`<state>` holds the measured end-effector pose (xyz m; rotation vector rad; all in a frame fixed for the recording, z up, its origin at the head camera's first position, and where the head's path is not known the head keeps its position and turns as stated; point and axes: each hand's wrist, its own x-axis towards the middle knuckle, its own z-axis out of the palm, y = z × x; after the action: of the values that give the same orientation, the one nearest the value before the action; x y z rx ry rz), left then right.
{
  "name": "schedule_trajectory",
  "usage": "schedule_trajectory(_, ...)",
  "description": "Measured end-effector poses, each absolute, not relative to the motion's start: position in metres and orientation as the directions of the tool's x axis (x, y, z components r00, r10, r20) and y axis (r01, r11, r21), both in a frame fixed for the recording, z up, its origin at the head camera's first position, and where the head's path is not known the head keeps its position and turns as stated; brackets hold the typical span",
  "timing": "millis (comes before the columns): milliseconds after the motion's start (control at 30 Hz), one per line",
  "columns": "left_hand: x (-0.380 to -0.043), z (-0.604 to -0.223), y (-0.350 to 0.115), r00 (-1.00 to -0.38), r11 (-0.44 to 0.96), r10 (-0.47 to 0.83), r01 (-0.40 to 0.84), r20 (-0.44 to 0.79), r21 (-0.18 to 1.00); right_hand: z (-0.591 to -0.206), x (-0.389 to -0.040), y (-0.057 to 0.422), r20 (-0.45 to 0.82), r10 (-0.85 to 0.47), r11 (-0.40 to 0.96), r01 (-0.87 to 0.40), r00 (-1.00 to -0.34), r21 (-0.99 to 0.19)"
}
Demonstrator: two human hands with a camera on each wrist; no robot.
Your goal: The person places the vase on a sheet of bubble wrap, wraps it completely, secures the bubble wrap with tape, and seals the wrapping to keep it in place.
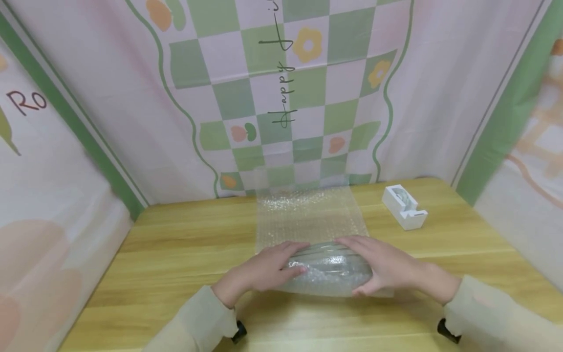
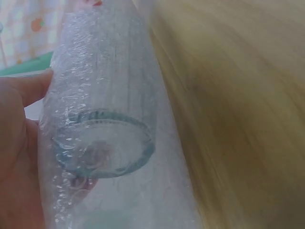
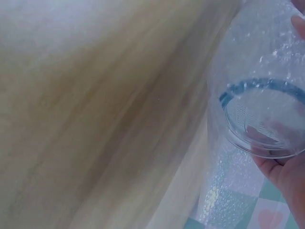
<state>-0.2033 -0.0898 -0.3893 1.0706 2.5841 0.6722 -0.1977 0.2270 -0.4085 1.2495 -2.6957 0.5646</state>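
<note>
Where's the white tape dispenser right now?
In the head view, the white tape dispenser stands on the table, toward its far right corner, right of the bubble wrap and beyond the right hand.

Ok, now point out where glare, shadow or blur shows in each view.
Head: bright glints on the clear, ribbed cylindrical glass vessel and the clear plastic bubble wrap, with a soft shadow below them on the yellowish wooden table; left wrist: white glints speckling the wrap's left side, table grain soft; right wrist: upper-left corner washed out pale, table grain blurred.
</note>
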Motion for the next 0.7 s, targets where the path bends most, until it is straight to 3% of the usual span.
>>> schedule_trajectory(700, -0.2076, -0.3939, -0.0916, -0.677, 0.574, 0.732, 0.553, -0.076, 0.603, -0.4003, -0.2074, 0.2279, 0.171, -0.726, 0.584, -0.729, -0.666, -0.358)
